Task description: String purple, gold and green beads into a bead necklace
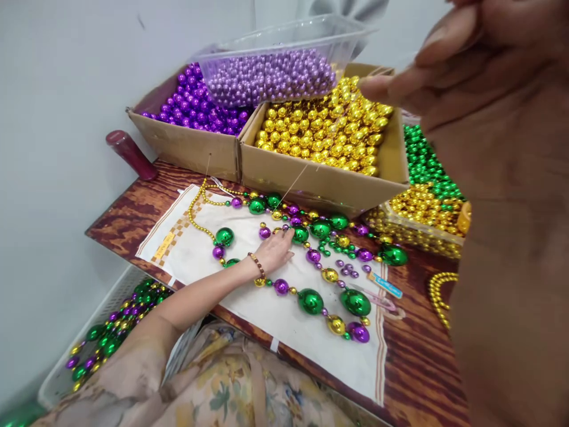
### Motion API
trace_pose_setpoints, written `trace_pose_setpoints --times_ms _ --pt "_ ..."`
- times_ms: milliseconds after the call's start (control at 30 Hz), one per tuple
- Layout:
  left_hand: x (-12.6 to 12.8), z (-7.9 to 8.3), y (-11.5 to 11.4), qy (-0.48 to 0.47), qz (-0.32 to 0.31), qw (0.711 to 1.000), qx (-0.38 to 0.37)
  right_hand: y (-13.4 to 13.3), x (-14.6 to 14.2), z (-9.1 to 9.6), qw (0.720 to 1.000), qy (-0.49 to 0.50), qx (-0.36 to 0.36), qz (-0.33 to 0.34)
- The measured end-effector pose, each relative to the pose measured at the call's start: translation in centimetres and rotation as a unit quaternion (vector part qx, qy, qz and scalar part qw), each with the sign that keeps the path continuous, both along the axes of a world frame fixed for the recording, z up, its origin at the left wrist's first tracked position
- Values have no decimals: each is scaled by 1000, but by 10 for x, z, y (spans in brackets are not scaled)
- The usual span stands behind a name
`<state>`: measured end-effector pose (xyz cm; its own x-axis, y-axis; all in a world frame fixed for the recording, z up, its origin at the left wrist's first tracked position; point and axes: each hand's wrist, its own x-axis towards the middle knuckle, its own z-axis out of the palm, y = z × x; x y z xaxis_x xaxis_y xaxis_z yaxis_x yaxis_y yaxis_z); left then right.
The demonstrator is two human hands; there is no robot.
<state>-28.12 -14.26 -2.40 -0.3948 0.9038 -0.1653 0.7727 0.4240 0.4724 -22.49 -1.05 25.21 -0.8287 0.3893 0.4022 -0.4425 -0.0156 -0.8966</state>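
My left hand (276, 248), a beaded bracelet on its wrist, rests low on the white cloth, its bent fingers closed at a strand of beads (312, 255) in green, purple and gold. Part of that strand is hidden beneath the hand and forearm. Close to the camera, my right hand (484, 89) is raised at the upper right, its fingers curled and partly cut off by the frame. A thin thread (290, 188) rises from the beads towards it, and its upper end is hard to make out. Several loose green beads (326, 246) and small purple beads (348, 268) lie right of my left hand.
Behind stand cardboard boxes of purple beads (191, 98) and gold beads (320, 133), with a clear tub (271, 74) across them. A dark red bottle (132, 155) leans at left. A white basket (53, 370) holds finished-looking strands. Pink scissors (380, 301) lie right.
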Motion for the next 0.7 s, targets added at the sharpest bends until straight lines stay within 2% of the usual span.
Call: trace_pose_setpoints --times_ms 100,200,300,400,500,567,633,700 --pt "0 0 10 6 -2 1000 0 -16 -11 10 997 43 54 -44" --pt "2 3 11 11 -12 1000 9 -26 -21 7 996 58 61 -16" --pt "6 6 -1 8 -30 999 32 -27 -30 -7 995 74 69 25" --pt "6 12 -25 -3 -21 998 53 -21 -36 -23 996 59 50 35" --pt "-5 18 -53 -12 28 999 41 -14 -40 -35 997 59 39 36" --pt "-21 22 -66 1 89 995 33 -10 -41 -40 997 62 30 41" --pt "-39 24 -73 29 152 987 35 -9 -41 -46 997 55 16 46" --pt "-54 25 -71 47 179 982 30 -10 -41 -51 998 39 1 49"
